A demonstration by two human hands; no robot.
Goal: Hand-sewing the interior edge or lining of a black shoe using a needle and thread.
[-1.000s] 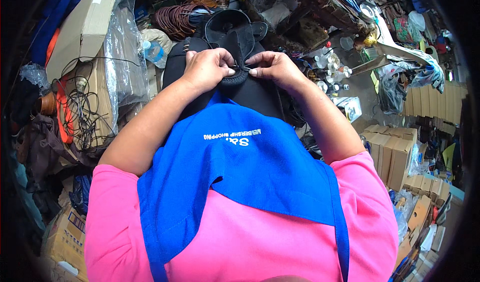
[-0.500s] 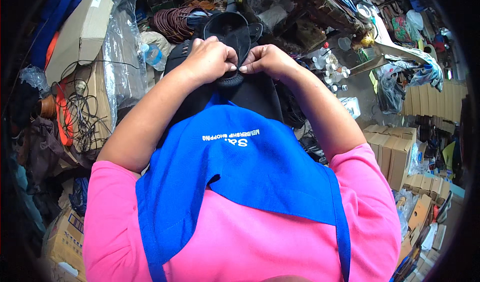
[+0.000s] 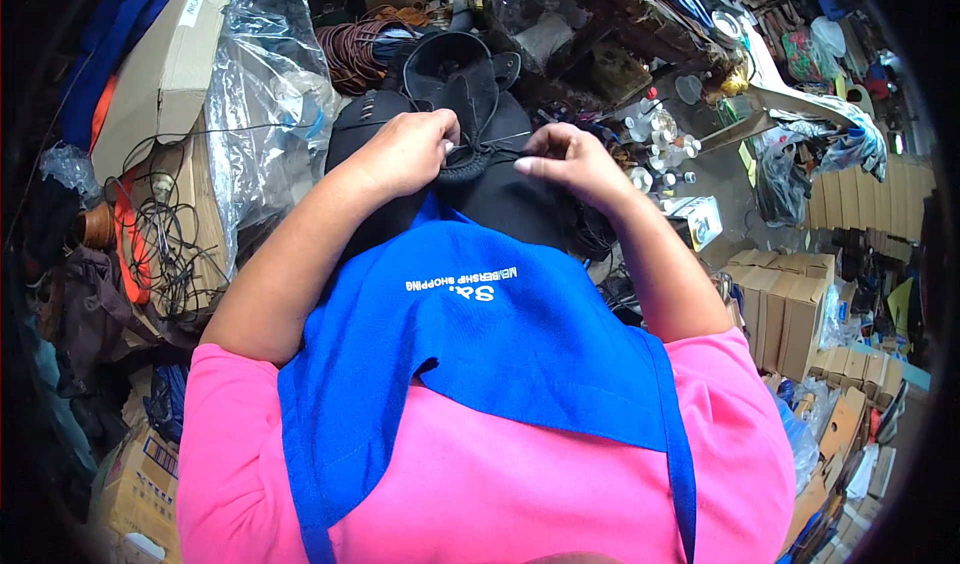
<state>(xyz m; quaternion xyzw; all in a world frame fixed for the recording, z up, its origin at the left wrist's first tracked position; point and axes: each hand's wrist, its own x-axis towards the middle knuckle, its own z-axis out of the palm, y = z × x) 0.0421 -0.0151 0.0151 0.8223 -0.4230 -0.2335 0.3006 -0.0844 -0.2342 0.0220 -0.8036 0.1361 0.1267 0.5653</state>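
A black shoe [image 3: 448, 79] rests on my lap, its opening away from me and its toe toward my blue apron [image 3: 500, 324]. My left hand [image 3: 408, 152] is closed at the left side of the toe; what its fingertips grip is hidden. To the right of the toe, my right hand [image 3: 575, 164] pinches dark thread [image 3: 505, 151] between thumb and curled fingers. This thread runs from the toe to the fingertips. A thin light line beside it may be a needle; I cannot tell. Another dark strand runs leftward behind my left hand.
At left stand a cardboard box [image 3: 180, 74], clear plastic sheeting [image 3: 265, 74] and a tangle of black cord [image 3: 170, 224]. Coiled brown cord [image 3: 350, 54] lies beyond the shoe. Several small bottles [image 3: 655, 139] stand at right, with stacked cardboard boxes [image 3: 785, 304] nearer me.
My right hand has moved right, away from the toe, drawing dark thread out. The left hand has shifted slightly left and nearer me. The plastic sheeting at left has moved too.
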